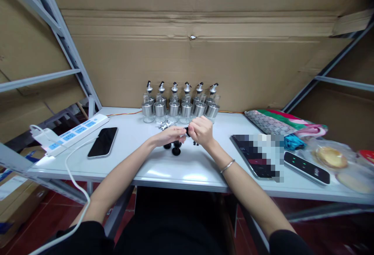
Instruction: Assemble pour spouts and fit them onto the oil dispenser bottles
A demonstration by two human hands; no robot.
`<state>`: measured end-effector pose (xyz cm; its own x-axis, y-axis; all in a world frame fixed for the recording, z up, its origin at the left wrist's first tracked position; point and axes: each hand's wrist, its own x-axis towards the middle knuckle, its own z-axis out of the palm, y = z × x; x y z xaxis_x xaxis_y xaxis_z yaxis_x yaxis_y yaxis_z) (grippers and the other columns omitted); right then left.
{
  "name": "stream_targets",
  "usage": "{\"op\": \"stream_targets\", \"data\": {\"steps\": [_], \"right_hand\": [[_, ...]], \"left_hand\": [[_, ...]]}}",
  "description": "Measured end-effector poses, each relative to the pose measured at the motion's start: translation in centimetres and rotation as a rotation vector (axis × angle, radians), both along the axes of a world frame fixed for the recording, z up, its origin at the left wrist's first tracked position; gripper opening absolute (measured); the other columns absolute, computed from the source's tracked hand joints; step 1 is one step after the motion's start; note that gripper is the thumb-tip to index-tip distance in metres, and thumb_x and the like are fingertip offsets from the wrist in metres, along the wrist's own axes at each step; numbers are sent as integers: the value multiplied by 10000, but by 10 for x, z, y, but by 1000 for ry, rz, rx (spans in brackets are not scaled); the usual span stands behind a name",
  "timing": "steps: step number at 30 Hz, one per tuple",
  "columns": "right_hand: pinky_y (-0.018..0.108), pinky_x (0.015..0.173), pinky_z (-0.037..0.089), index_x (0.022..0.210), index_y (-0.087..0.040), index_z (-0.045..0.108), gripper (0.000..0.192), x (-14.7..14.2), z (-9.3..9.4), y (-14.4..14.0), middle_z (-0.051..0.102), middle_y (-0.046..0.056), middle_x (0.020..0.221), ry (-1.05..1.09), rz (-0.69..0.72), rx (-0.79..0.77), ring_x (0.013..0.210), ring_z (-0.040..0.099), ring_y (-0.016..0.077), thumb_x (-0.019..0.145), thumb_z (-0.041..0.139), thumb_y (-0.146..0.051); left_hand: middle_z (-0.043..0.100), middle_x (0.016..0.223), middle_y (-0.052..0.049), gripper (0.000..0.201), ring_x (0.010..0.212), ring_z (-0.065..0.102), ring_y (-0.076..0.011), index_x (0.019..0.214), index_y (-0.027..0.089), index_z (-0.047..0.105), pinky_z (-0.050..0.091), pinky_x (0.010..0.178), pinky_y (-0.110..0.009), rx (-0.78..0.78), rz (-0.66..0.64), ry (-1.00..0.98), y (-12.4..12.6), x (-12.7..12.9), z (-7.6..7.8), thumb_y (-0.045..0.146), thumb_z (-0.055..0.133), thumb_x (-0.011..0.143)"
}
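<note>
A small black part [187, 131] is being held between the two hands just above the desk [193, 167], in front of a row of six glass dispenser bottles [180, 105]. The left hand [171, 134] is closed round one side of the part, fingers curled together; the right hand [201, 129] is clamped on the other side, a bracelet [227, 166] showing on its wrist. What exactly is being done to the part cannot be told — it is mostly covered by the fingers.

Judged from how things lie, the work is being carried on somewhere in its middle. All six bottles are standing upright against the cardboard wall, each already fitted with a steel band and a pourer top, so that much appears done. Loose pieces are lying unused: a few black round caps [175, 147] on the desk just below the hands, and a small heap of silver metal bits [165, 125] close to the bottles — these are seemingly left to be dealt with.

A phone [103, 142] and a power strip [74, 132] are lying well off to the left.
</note>
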<state>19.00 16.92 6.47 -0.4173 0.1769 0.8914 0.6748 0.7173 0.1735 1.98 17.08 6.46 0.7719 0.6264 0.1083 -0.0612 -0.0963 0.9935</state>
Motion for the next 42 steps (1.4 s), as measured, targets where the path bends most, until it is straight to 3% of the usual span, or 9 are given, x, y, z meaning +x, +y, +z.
{"op": "stream_targets", "data": {"steps": [2,4,7,11,22,28,34,38,42], "right_hand": [[288,567,294,541,-203,448,484,2,-1,4,461,14,516,152,-8,-239,521,414,128,948,231,-352],[271,589,343,596,-196,500,511,3,-1,6,515,21,561,322,36,-441,551,477,127,951,200,-409],[251,592,378,656,-190,539,495,2,1,7,538,2,572,455,117,-670,548,503,119,922,268,-508],[238,560,376,621,-187,518,478,-3,4,5,544,-14,542,399,193,-903,522,495,106,868,378,-572],[208,417,367,695,-191,500,415,-11,-1,7,537,-31,564,562,484,-1150,471,465,80,804,489,-592],[227,429,385,773,-198,532,363,-17,2,6,546,-33,582,685,594,-1166,474,470,86,744,586,-555],[253,546,421,875,-197,540,263,-16,1,4,581,-18,655,582,449,-964,554,511,106,812,542,-452],[280,666,451,912,-194,561,173,-12,1,2,636,28,802,423,286,-719,690,563,139,841,536,-351],[327,730,463,952,-207,580,162,-9,1,4,654,69,915,272,238,-546,794,572,182,867,515,-328]], "left_hand": [[520,676,-3,391,647,479,-127,818,141,550,404,685,-299,268,173,48,2,0,-1,525,590,761],[602,827,-47,335,777,532,-163,974,144,575,409,750,-314,635,383,157,4,-2,-1,427,592,794],[640,942,-79,355,888,550,-192,1138,142,549,390,808,-328,1104,598,324,5,-6,-4,324,573,835],[654,950,-89,365,876,571,-188,1175,121,534,385,781,-308,1327,727,389,7,-9,-5,302,552,859],[632,1118,-105,301,1049,539,-213,1185,168,547,382,870,-347,1468,753,399,7,-12,-4,259,461,912],[628,1101,-119,296,1054,536,-224,1173,145,539,404,914,-396,1447,700,342,12,-14,2,232,443,907],[628,1077,-110,296,1013,547,-234,1153,157,546,404,941,-437,1393,660,338,15,-18,9,264,499,881],[634,1016,-114,322,933,551,-212,1140,124,548,452,845,-368,1320,636,274,15,-19,9,295,540,868],[643,954,-87,341,870,560,-187,1122,136,567,452,807,-322,1180,627,310,16,-21,7,342,569,851]]}}
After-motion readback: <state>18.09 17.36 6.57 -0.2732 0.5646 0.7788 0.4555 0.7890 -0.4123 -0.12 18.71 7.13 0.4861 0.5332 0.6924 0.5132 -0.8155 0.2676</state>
